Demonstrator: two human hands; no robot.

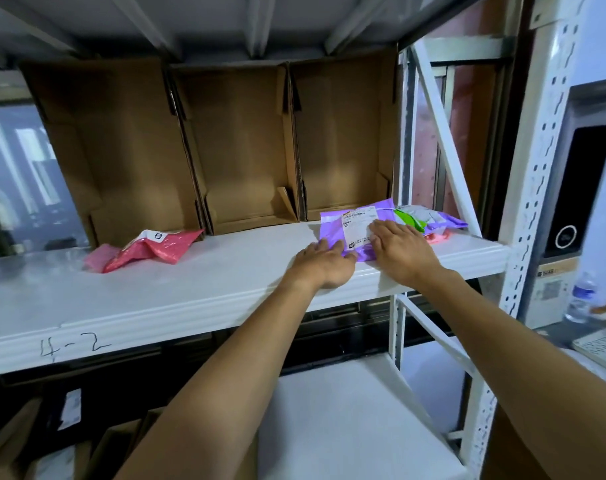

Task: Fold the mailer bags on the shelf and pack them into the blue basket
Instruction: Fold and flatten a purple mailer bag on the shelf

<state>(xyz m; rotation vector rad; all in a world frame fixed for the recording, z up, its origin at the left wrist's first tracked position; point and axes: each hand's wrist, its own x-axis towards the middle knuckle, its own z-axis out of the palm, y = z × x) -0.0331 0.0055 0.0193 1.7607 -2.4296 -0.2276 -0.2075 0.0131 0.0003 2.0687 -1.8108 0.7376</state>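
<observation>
On the shelf point(190, 289), a crumpled pink mailer bag point(156, 249) lies at left, while the left hand point(324, 263) touches the near-left edge of the purple mailer bag point(355, 226) and the right hand point(403, 252) rests flat on it, all fingers straight, grasping nothing.

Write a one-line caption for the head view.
Left hand and right hand press flat on a purple mailer bag on the white shelf; a pink mailer bag lies crumpled at left.
</observation>
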